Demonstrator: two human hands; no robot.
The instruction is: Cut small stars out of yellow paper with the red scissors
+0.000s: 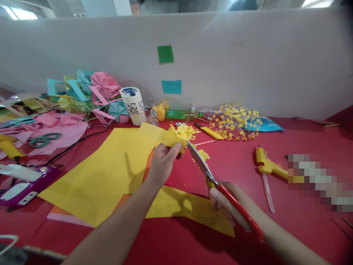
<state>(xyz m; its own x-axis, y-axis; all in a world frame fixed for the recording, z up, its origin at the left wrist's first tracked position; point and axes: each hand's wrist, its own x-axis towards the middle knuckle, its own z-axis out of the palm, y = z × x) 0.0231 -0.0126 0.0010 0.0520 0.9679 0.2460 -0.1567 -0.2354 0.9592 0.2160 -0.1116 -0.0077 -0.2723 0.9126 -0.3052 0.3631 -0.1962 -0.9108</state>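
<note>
Pinched in my left hand (164, 162) is a small yellow paper strip (169, 139) with star outlines drawn on it. My right hand (224, 202) is wrapped round red-handled scissors (204, 162), whose blade tips point up and left and lie at the strip's right edge. Small yellow cut stars (203, 156) lie on the table just beyond the blades, and yellow paper scraps (186, 131) lie behind the strip. Large yellow sheets (110, 173) spread out to the left of and beneath my left arm, partly hidden by it.
A yellow glue gun (264, 162) lies at the right on the red table (289, 138). At the back stand a white cup (134, 106), a green bottle (176, 113), a yellow cutter (211, 131) and a star-filled clear bag (234, 121). Pink paper, green-handled scissors (45, 140) and a purple power strip (30, 186) lie left.
</note>
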